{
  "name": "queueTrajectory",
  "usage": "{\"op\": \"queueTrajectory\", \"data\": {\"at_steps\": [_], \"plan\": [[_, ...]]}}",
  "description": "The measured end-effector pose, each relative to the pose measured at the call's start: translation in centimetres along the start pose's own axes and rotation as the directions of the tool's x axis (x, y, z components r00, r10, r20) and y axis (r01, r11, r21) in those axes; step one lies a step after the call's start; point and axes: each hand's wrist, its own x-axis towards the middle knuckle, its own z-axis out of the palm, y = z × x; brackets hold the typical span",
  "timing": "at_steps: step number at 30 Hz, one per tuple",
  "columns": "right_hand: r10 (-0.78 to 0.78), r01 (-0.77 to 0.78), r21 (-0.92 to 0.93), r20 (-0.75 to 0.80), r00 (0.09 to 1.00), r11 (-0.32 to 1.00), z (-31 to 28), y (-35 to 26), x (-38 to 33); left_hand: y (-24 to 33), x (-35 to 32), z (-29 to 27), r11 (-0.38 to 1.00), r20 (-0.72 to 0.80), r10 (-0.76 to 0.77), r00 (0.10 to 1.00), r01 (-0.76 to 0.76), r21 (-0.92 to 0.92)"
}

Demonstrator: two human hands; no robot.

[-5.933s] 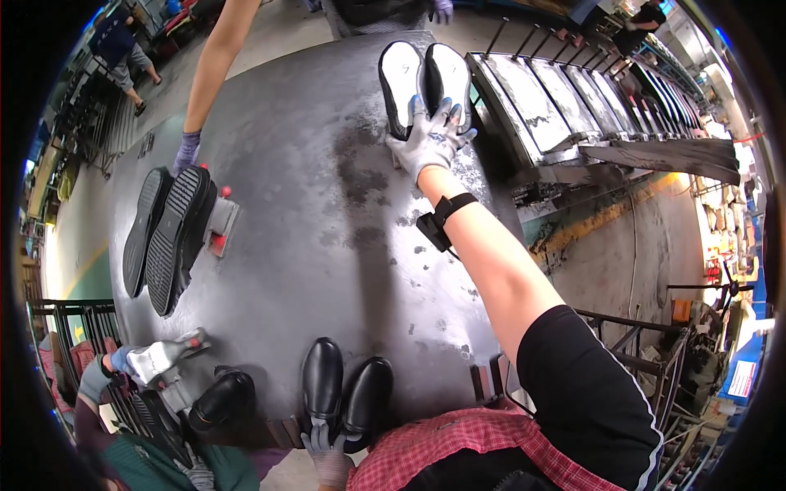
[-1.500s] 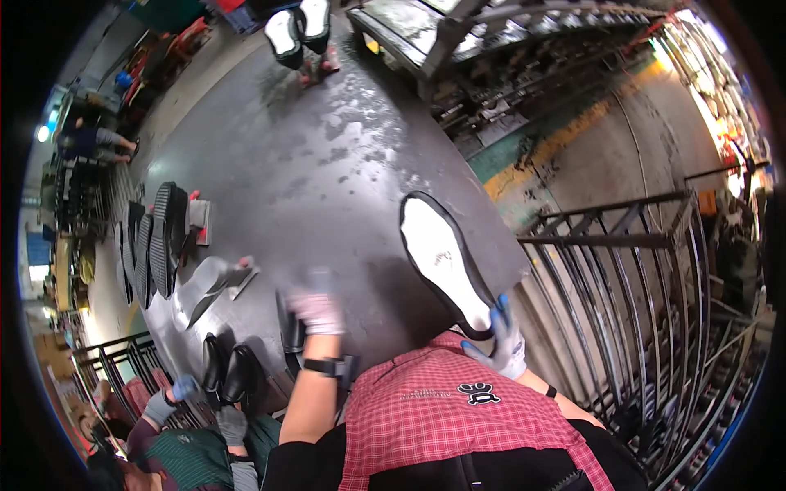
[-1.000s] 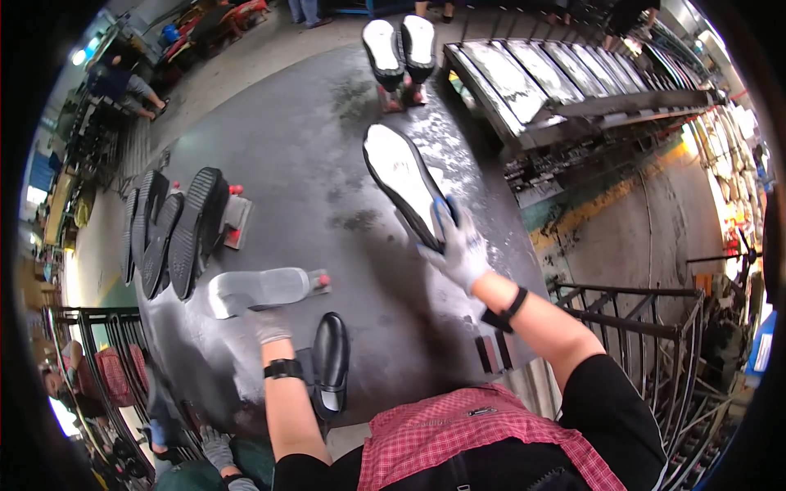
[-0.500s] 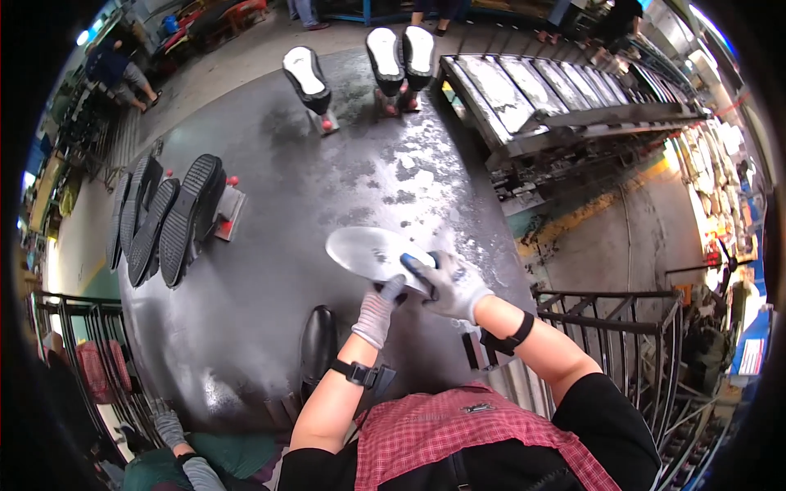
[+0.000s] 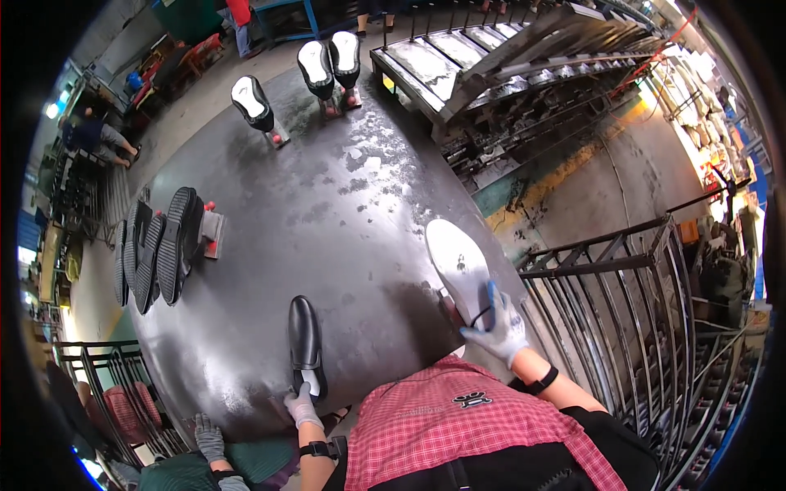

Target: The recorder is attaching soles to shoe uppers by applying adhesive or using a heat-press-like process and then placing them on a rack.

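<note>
My right hand point(image 5: 498, 329), in a white glove with blue fingertips, grips the near end of a white shoe last point(image 5: 458, 260) by the table's right edge. The last's flat sole side faces up, and a small reddish part shows beside it. My left hand point(image 5: 304, 404), also gloved, closes on the heel end of a black slip-on shoe point(image 5: 304, 335) at the table's near edge. White filling point(image 5: 310, 381) shows in this shoe's opening, and its toe points away from me. Part of the left fingers is hidden behind the heel.
Several black shoes point(image 5: 173, 245) lie with soles showing at the table's left. Black uppers with white bottoms point(image 5: 315, 67) stand on red-knobbed supports at the far edge. Metal racks point(image 5: 606, 260) flank the table point(image 5: 246, 319). A co-worker's gloved hand point(image 5: 210, 438) rests at the lower left.
My hands have parted: the right carried the white last to the right edge, while the left let go of it and took hold of the black shoe's heel end. The view has turned right.
</note>
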Motion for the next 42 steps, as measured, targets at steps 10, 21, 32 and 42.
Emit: {"op": "queueTrajectory", "data": {"at_steps": [10,21,32,42], "plan": [[0.185,-0.609,0.444,0.688,0.701,0.658,16.4,15.7,-2.6,6.2,-7.7,4.1,0.913,0.515,-0.054,0.855,0.25,-0.321],[0.045,-0.049,0.072,0.047,0.998,0.996,9.1,9.4,-1.4,19.2,-14.0,13.2,0.834,0.693,0.239,0.68,0.222,-0.506],[-0.168,0.285,-0.421,0.294,0.941,0.861,-6.3,-10.1,10.0,30.2,-19.1,16.5,0.47,0.323,0.845,0.426,-0.88,-0.069],[0.132,0.096,-0.392,0.516,0.847,0.915,-7.0,-11.0,21.9,41.7,-18.0,30.1,-0.03,0.628,0.686,-0.367,-0.877,-0.48]]}}
